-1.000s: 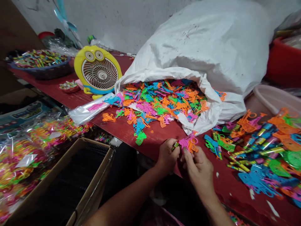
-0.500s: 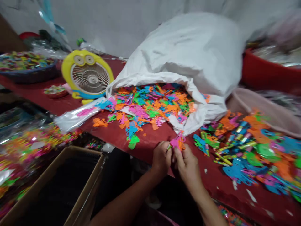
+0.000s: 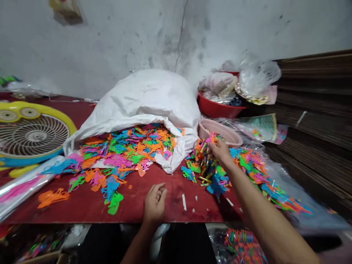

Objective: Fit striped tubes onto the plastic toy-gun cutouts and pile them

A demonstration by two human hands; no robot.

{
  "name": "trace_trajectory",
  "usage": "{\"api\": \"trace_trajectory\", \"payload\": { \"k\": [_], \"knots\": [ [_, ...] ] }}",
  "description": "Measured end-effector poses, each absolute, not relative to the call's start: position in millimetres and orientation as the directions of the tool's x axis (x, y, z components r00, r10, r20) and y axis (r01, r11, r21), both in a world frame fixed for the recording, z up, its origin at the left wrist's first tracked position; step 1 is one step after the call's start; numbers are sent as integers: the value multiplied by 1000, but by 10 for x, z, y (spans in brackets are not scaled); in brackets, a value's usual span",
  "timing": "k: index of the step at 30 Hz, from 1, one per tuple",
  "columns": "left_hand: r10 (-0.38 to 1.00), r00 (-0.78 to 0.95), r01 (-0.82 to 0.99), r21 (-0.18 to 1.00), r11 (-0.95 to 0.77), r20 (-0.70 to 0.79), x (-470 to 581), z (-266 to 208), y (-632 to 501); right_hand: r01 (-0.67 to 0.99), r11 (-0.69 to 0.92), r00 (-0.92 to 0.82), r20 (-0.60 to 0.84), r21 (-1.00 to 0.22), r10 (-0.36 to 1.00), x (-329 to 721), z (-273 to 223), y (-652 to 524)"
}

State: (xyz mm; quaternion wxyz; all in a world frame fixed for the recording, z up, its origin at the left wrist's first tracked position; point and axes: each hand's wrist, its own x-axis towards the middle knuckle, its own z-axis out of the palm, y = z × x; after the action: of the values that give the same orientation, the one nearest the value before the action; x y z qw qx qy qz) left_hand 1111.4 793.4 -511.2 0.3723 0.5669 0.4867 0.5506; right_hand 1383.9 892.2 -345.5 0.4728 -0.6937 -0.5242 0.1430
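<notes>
My left hand [image 3: 154,204] rests over the front of the red table, its fingers loosely curled and a little apart, with nothing visible in it. My right hand [image 3: 220,151] is reached out to the right, pinching a pink and orange plastic toy gun [image 3: 211,138]. It is above a pile of colourful toy guns [image 3: 220,183] mixed with shiny striped tubes [image 3: 205,179]. In front of me a white woven sack [image 3: 148,93] lies on its side, and many flat toy guns [image 3: 137,146] spill out of its mouth. A green toy gun [image 3: 115,202] lies nearest the table edge.
A yellow fan [image 3: 35,135] and a clear plastic bag [image 3: 24,187] are at the left. Behind my right hand stand a pink basin [image 3: 220,128] and a red basin [image 3: 220,105] full of packaging. Stacked brown cardboard [image 3: 316,95] borders the right side.
My hands were together on a pink and orange toy gun. They have parted: the right has carried it to the right-hand pile, the left has let go. The view has turned right.
</notes>
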Motion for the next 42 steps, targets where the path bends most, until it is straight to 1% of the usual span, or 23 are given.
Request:
{"api": "trace_trajectory", "payload": {
  "k": [2, 4, 6, 7, 9, 11, 14, 17, 21, 26, 28, 32, 34, 38, 42],
  "knots": [
    [966, -76, 154, 960, -235, 248, 11109, -5072, 7919, 714, -55, 420, 363, -698, 831, 13949, -3318, 8955],
    [968, -68, 183, 957, -226, 242, 11109, -5044, 7911, 826, -85, 397, 469, -557, 789, 13968, -3256, 8905],
    [966, -51, 220, 947, -236, 253, 11113, -5032, 7910, 918, -64, 293, 561, -391, 774, 13918, -3277, 8832],
    [964, -39, 239, 939, -246, 263, 11117, -5030, 7911, 952, -38, 217, 582, -303, 783, 13880, -3316, 8804],
    [960, -21, 273, 925, -265, 281, 11124, -5026, 7908, 990, 10, 73, 570, -140, 818, 13808, -3441, 8782],
    [958, -14, 296, 916, -271, 288, 11126, -5020, 7902, 1000, 22, -11, 524, -16, 852, 13766, -3601, 8797],
    [960, -13, 317, 912, -261, 280, 11110, -5025, 7906, 994, 2, -53, 465, 111, 884, 13784, -3826, 8829],
    [956, 13, 378, 883, -277, 294, 11085, -5076, 7946, 980, -2, -85, 432, 198, 898, 13873, -3955, 8805],
    [931, 71, 449, 822, -350, 358, 11179, -5206, 8025, 965, 30, -138, 411, 259, 901, 14064, -3987, 8692],
    [880, 125, 500, 737, -454, 457, 11704, -5326, 8154, 959, 57, -175, 422, 277, 890, 14302, -4021, 8671],
    [879, 179, 514, 719, -467, 443, 11974, -5323, 8227, 958, 56, -178, 432, 282, 884, 14336, -4046, 8728],
    [879, 276, 476, 739, -476, 389, 12407, -5236, 8363, 961, 63, -177, 424, 269, 888, 14335, -4042, 8821],
    [858, 353, 453, 735, -505, 373, 12553, -5174, 8412, 965, 103, -198, 404, 243, 893, 14344, -4011, 8820],
    [796, 492, 450, 679, -580, 353, 12794, -5020, 8490, 959, 205, -268, 394, 196, 879, 14418, -3956, 8815],
    [803, 499, 464, 683, -564, 325, 12993, -4839, 8630, 939, 276, -338, 406, 205, 849, 14464, -3974, 8936]
  ]
}}
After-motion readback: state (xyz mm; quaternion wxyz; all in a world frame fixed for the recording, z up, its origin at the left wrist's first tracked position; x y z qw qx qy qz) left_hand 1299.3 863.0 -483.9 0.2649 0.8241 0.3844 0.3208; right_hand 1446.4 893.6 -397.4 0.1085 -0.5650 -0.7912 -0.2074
